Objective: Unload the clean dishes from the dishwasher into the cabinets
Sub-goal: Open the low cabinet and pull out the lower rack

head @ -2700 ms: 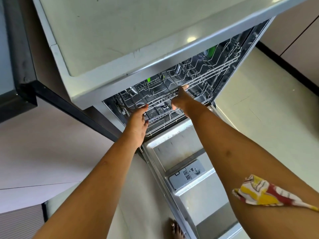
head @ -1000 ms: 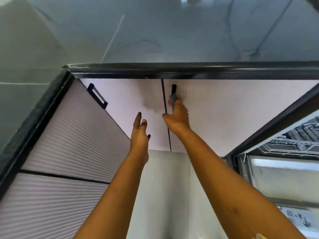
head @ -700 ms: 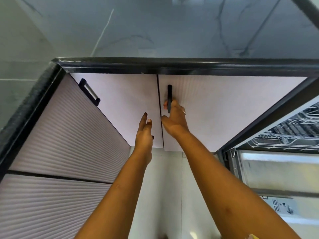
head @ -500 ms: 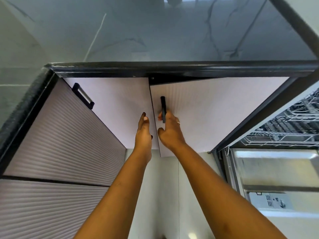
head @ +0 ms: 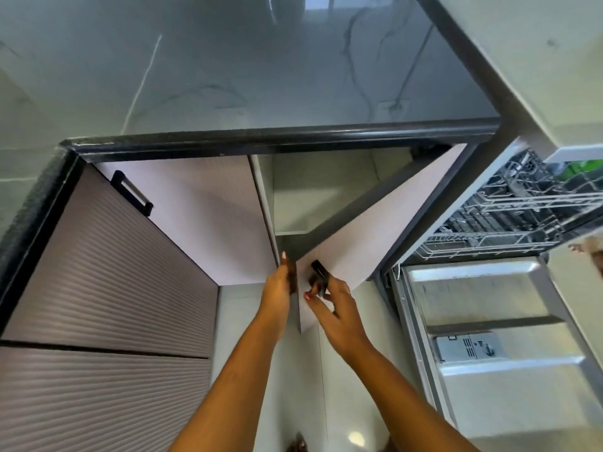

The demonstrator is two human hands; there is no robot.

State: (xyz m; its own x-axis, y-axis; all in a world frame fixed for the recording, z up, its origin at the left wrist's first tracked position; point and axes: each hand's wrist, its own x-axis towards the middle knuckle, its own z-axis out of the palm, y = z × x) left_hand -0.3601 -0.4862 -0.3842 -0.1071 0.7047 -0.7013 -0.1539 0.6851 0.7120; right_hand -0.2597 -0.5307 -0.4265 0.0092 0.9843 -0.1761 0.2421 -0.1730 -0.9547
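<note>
A pale pink cabinet door (head: 385,230) under the counter stands swung wide, showing a shelf (head: 293,232) inside with nothing visible on it. My right hand (head: 332,305) has its fingers curled round the door's black handle (head: 319,275). My left hand (head: 280,285) lies with straight fingers against the door's free edge. At the right the dishwasher (head: 509,220) is open, its wire racks (head: 489,216) in view and its door (head: 489,321) folded down.
A dark glossy countertop (head: 261,76) with a black rim runs above the cabinets. The left cabinet door (head: 202,216) is closed. Ribbed drawer fronts (head: 107,305) with a black handle (head: 132,197) fill the left side. A foot (head: 298,443) stands on the pale floor.
The camera turned from the dishwasher racks to the cabinets. My right hand took the handle and pulled the right door from closed to wide open; my left hand moved onto its edge.
</note>
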